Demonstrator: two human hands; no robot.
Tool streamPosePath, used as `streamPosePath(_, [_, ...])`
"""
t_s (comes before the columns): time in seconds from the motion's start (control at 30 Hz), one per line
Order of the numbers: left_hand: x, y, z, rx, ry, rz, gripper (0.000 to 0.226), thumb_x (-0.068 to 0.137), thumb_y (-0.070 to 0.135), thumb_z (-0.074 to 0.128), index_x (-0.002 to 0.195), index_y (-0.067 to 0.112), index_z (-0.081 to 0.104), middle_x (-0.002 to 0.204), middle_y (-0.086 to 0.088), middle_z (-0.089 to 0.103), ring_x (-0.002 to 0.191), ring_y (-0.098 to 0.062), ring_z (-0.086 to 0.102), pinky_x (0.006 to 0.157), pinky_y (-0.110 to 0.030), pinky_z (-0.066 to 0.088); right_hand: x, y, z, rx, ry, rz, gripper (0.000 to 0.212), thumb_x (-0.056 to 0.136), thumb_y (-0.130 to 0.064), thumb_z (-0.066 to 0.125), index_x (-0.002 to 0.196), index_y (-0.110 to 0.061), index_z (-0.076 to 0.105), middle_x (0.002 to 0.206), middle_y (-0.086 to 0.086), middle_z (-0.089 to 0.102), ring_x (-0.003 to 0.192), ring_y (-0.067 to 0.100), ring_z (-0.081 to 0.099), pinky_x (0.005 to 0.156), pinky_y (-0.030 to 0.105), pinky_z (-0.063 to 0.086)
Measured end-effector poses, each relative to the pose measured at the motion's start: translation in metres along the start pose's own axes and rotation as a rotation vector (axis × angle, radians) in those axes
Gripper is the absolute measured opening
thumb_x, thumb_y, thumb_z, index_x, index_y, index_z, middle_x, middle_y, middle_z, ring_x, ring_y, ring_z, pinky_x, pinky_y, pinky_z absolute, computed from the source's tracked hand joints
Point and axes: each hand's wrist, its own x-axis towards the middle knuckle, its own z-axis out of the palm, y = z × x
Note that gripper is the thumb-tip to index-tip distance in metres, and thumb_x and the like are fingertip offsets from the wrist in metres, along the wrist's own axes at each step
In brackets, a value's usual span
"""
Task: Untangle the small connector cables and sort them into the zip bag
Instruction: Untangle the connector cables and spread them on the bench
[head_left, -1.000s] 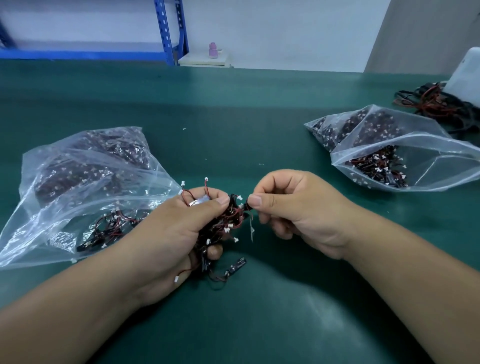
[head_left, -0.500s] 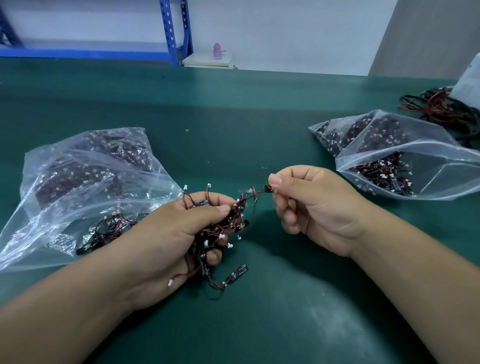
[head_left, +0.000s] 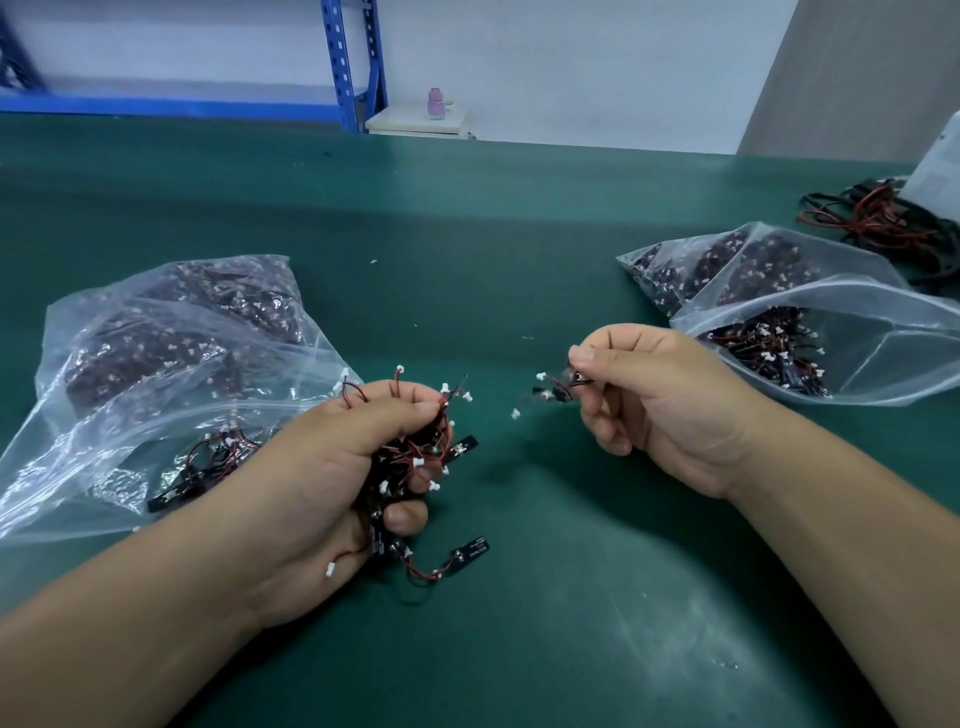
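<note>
One red-and-black connector cable (head_left: 557, 391) is now free, pinched in our right hand (head_left: 660, 410); our left hand (head_left: 322, 483) grips the tangled bundle (head_left: 410, 457). Clear plastic zip bag (head_left: 883, 338) next

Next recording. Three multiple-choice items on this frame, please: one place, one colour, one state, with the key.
1. The loose dark cable heap lies: A between the hands; B at the far right of the table; C inside a bag.
2. The table is: A green; B white; C red.
3. The right hand: A lies flat, empty; B grips a bag; C pinches a small cable.
Key: 1 B, it sits behind the right zip bag; 2 A, green all over; 3 C, thumb and forefinger hold the cable.
</note>
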Motion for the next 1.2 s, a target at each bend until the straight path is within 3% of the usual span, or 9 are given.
streamPosePath(0.23, [0.016,-0.004,-0.011,-0.105,0.031,-0.012,0.029,0.059,0.035,0.08,0.081,0.016,0.073,0.073,-0.006,0.062,0.047,-0.016,0.047,0.039,-0.022,0.033,0.0,-0.001,0.006,0.048,-0.01,-0.048,0.017,0.075,-0.029,0.073,0.07,-0.019,0.061,0.056,0.002,0.053,0.043,0.014,0.041,0.043,0.022,0.024])
streamPosePath(0.3, [0.015,-0.005,-0.012,-0.12,0.021,-0.014,0.031,0.058,0.036,0.085,0.079,0.015,0.074,0.072,-0.006,0.062,0.045,-0.017,0.048,0.038,-0.022,0.033,0.001,0.001,0.01,-0.282,0.077,-0.166,0.018,0.081,-0.024,0.077,0.068,-0.018,0.067,0.056,-0.008,0.053,0.046,0.008,0.038,0.046,0.022,0.026])
streamPosePath(0.37, [0.015,-0.005,-0.013,-0.121,-0.001,-0.014,0.042,0.051,0.039,0.091,0.081,0.015,0.074,0.073,-0.007,0.063,0.046,-0.017,0.049,0.039,-0.022,0.034,0.002,0.006,0.013,-0.665,0.128,-0.276,0.018,0.083,-0.023,0.078,0.069,-0.018,0.069,0.061,-0.014,0.056,0.049,0.002,0.042,0.051,0.012,0.031])
streamPosePath(0.4, [0.016,-0.006,-0.014,-0.113,-0.008,-0.011,0.048,0.047,0.041,0.093,0.083,0.015,0.074,0.074,-0.007,0.062,0.047,-0.018,0.049,0.04,-0.023,0.034,0.003,0.007,0.015,-0.729,0.145,-0.291,0.018,0.084,-0.023,0.078,0.069,-0.019,0.069,0.064,-0.015,0.057,0.05,0.001,0.044,0.051,0.01,0.032])
streamPosePath(0.5, [0.018,-0.007,-0.016,-0.095,-0.025,0.005,0.051,0.046,0.042,0.093,0.085,0.016,0.073,0.076,-0.008,0.063,0.048,-0.017,0.049,0.042,-0.023,0.035,0.004,0.01,0.012,-0.552,0.234,-0.251,0.021,0.088,-0.023,0.074,0.07,-0.015,0.067,0.055,-0.015,0.055,0.046,0.001,0.04,0.047,0.011,0.032])
streamPosePath(0.63, [0.019,-0.009,-0.019,-0.096,-0.045,0.01,0.046,0.049,0.042,0.093,0.084,0.018,0.073,0.076,-0.008,0.065,0.048,-0.017,0.05,0.044,-0.023,0.036,0.004,0.006,0.01,-0.281,0.27,-0.141,0.024,0.092,-0.022,0.069,0.068,-0.022,0.066,0.061,0.0,0.063,0.046,0.012,0.047,0.043,0.023,0.036])
streamPosePath(0.9, [0.011,-0.007,-0.013,-0.075,-0.032,0.006,0.035,0.053,0.038,0.088,0.079,0.02,0.074,0.075,-0.007,0.064,0.05,-0.016,0.05,0.039,-0.022,0.034,0.002,-0.007,0.016,0.079,0.23,-0.192,0.024,0.095,-0.013,0.065,0.071,-0.018,0.066,0.068,0.006,0.066,0.05,0.014,0.055,0.042,0.025,0.042])
streamPosePath(1.1, [0.002,-0.003,-0.005,-0.052,-0.019,-0.013,0.027,0.059,0.033,0.079,0.081,0.018,0.073,0.076,-0.007,0.062,0.052,-0.013,0.05,0.036,-0.022,0.032,0.002,0.005,0.017,-0.174,0.185,-0.186,0.018,0.091,-0.01,0.069,0.074,-0.016,0.069,0.106,0.003,0.074,0.053,0.017,0.064,0.046,0.025,0.05])
streamPosePath(1.2, [0.002,-0.004,-0.004,-0.047,-0.008,-0.004,0.024,0.061,0.032,0.078,0.08,0.018,0.074,0.075,-0.008,0.062,0.051,-0.014,0.049,0.036,-0.022,0.032,0.007,0.009,0.01,-0.182,0.284,-0.182,0.017,0.091,-0.016,0.07,0.074,-0.014,0.068,0.087,0.01,0.072,0.047,0.014,0.057,0.042,0.025,0.043])
